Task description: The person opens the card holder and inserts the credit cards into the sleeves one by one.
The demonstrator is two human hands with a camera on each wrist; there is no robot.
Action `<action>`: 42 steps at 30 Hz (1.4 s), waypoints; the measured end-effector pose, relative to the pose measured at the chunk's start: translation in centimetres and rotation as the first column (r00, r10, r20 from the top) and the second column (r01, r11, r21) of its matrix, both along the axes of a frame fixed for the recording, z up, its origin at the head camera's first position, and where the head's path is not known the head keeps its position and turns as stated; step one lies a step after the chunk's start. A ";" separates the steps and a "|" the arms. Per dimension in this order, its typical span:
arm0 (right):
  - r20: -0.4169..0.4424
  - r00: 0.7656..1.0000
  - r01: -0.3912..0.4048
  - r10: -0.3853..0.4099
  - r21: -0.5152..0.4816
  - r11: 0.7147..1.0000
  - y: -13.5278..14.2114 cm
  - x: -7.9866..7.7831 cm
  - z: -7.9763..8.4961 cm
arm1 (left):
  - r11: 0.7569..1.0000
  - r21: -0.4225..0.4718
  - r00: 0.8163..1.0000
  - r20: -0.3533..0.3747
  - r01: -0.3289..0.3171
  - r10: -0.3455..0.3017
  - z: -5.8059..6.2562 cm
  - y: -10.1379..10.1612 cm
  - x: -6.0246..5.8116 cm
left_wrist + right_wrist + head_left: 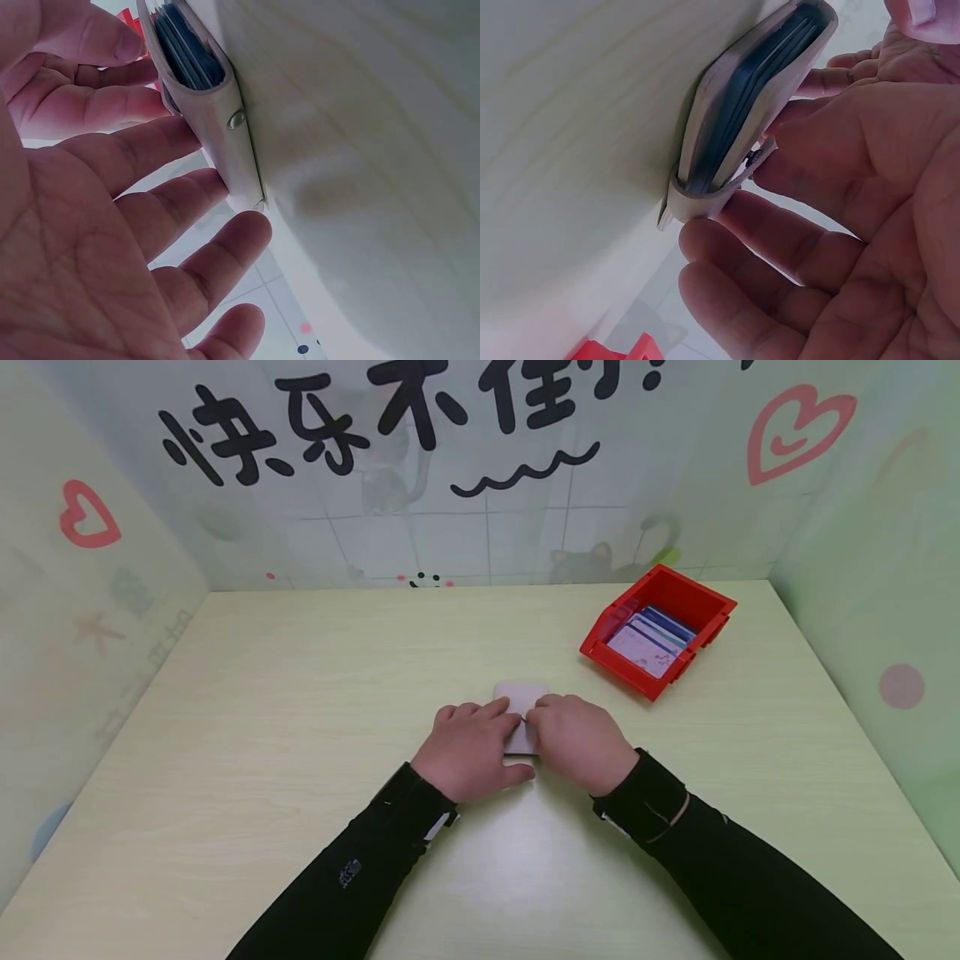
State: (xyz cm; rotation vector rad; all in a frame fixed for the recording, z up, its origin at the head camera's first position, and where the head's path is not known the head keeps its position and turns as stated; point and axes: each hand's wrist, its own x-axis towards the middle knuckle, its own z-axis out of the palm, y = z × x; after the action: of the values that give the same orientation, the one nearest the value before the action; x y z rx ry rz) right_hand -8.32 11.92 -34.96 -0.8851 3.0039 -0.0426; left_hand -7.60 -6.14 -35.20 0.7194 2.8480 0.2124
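A pale pink card holder (521,692) lies flat on the table between the two hands. In the right wrist view, dark blue-green sleeves or cards (742,101) show between its covers, and a strap (694,204) wraps one side. My right hand (585,739) pinches the strap's loose end between thumb and index finger, with a dark snap beside them. My left hand (472,747) rests against the holder's other side, fingers extended and touching it. A metal stud (237,119) sits on that side in the left wrist view. The fingers hide part of the top cover.
A red plastic bin (660,635) holding several cards (648,643) stands at the back right of the light wood table (300,693). Printed panels (450,543) wall the table at the back and on both sides.
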 end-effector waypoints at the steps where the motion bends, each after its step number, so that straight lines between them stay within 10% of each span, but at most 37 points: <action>1: 0.001 1.000 0.002 -0.002 0.001 1.000 0.0 0.0 0.0 | 1.000 -0.002 1.000 0.002 0.000 0.000 0.0 0.0 0.0; 42: -0.051 0.999 -0.003 0.004 0.018 1.000 -0.5 0.1 -0.5 | 1.000 -0.010 1.000 0.008 0.005 -0.004 0.1 0.0 0.0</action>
State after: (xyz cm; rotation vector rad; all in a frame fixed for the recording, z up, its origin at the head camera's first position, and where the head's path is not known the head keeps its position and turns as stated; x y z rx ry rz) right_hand -8.22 11.44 -35.42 -0.9039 3.0446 0.0065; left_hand -7.58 -6.10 -35.12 0.7213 2.8374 0.1998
